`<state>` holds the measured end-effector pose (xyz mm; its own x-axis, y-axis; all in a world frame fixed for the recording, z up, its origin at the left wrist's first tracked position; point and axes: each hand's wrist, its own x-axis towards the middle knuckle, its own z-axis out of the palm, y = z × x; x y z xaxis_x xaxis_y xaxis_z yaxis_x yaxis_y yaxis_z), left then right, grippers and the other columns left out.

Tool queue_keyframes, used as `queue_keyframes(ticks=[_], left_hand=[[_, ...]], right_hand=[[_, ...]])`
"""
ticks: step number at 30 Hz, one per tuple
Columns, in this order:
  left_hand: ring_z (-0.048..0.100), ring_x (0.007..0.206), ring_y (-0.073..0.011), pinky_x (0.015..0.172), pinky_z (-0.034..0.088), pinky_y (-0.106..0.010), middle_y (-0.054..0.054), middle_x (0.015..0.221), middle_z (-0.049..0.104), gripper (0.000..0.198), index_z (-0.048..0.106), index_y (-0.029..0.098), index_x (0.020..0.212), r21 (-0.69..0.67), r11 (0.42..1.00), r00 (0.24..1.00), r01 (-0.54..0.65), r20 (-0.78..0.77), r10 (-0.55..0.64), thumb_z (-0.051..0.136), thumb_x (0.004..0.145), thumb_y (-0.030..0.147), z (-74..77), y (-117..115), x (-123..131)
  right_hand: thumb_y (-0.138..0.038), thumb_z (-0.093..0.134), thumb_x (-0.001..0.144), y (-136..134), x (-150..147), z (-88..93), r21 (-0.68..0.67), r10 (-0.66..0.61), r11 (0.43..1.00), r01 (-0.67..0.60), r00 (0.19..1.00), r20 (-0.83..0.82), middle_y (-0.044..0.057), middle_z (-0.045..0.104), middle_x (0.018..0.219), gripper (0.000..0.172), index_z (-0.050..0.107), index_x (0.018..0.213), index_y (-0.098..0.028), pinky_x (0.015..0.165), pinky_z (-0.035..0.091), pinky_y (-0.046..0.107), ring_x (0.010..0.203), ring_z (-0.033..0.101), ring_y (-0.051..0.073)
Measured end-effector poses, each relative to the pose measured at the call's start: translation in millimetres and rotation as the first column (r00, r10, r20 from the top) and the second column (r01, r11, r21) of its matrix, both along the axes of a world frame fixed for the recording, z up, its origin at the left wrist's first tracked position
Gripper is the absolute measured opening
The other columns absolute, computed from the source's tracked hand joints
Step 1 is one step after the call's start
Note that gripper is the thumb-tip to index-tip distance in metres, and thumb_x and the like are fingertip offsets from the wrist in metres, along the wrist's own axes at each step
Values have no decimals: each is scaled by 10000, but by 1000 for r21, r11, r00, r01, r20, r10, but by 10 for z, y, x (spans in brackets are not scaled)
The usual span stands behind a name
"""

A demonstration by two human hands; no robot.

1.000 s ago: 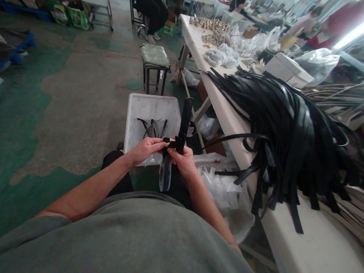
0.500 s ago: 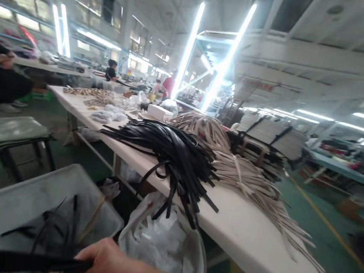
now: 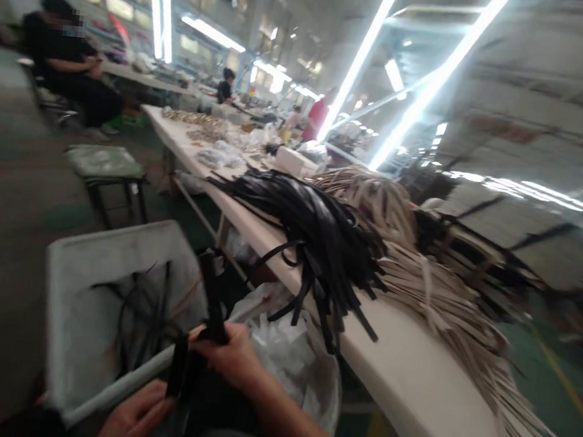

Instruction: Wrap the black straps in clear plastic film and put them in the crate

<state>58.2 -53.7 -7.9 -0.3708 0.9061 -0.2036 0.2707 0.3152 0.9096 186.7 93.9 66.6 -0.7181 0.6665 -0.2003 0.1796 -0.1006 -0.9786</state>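
Left hand [image 3: 136,415] newly in view, right hand [image 3: 231,353] grasping black strap [image 3: 212,290] (left fingers' grip, cannot tell), white bin [image 3: 112,256] at left holding dark strips [image 3: 166,285], bag [image 3: 258,298] at right holding plastic scraps [image 3: 284,345], strap between, long axis near-to-far, far end leaning left.

Slanting tube lights [image 3: 361,60] glare white above the scene, the floor [image 3: 6,232] at left lies dim, and blur smears the ceiling [image 3: 552,85] and softens the black straps [image 3: 316,224], which carry a pale sheen.

Left hand [image 3: 134,415] cropped, held strap [image 3: 212,301] blurred
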Motion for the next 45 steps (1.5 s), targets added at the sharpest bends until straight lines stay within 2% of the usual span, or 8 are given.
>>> queue_keyframes(ticks=[3,10,15,19,22,27,35,45], left_hand=[[625,798,-250,759,521,-330,-31,727,683,454,736,241,690,-98,979,984,-176,-11,176,523,721,642,22,-253,-154],[402,581,-130,575,307,-262,25,511,411,463,490,187,450,-74,920,879,-386,-332,342,541,744,542,24,-156,-1185],[483,660,-157,635,339,-272,6,601,539,374,633,158,671,148,865,783,-479,-374,497,624,750,523,367,456,-2073],[563,716,-168,708,418,-272,-46,728,621,427,641,134,939,296,630,628,-718,-115,770,636,793,535,545,710,-2531],[598,669,-141,699,469,-264,-59,734,636,528,617,134,973,264,584,641,-768,290,711,473,868,632,629,606,-2395],[666,818,-177,804,520,-307,-107,866,700,694,629,124,1035,244,742,708,-625,578,406,414,821,748,793,215,-1524],[673,901,-214,863,510,-347,-112,933,708,753,641,112,1123,309,835,743,-455,648,165,437,800,762,903,51,-697],[643,902,-221,749,494,-293,-81,866,689,501,671,147,933,181,863,845,-472,372,384,579,812,624,822,50,-946]], right_hand=[[-423,735,701,64,363,-46,107,-61,993,58,998,30,48,707,917,288,758,874,-194,442,421,203,577,537,111],[-480,659,798,6,1175,-205,166,31,982,-94,937,349,-7,559,524,368,768,965,-170,431,387,230,447,498,125],[-451,613,837,-37,607,-283,309,48,941,-139,958,282,34,673,725,337,761,1011,-204,493,461,253,516,552,136],[-373,626,817,159,-168,-487,335,90,926,-173,964,250,45,714,881,341,725,1115,-239,477,475,249,535,569,135],[-342,652,794,215,-453,-625,234,153,948,-217,952,264,41,711,845,349,724,1116,-230,423,457,229,491,561,122],[-401,622,814,103,-536,-476,12,205,978,-211,962,178,22,687,790,447,691,1194,-177,389,461,213,431,522,80],[-403,749,705,-105,-783,-80,-31,337,941,-336,941,24,65,715,1022,432,725,1054,-151,430,496,188,680,620,131],[-380,712,717,-330,-647,-15,-115,449,888,-446,894,1,21,688,697,240,714,723,-140,405,430,171,496,501,71]])
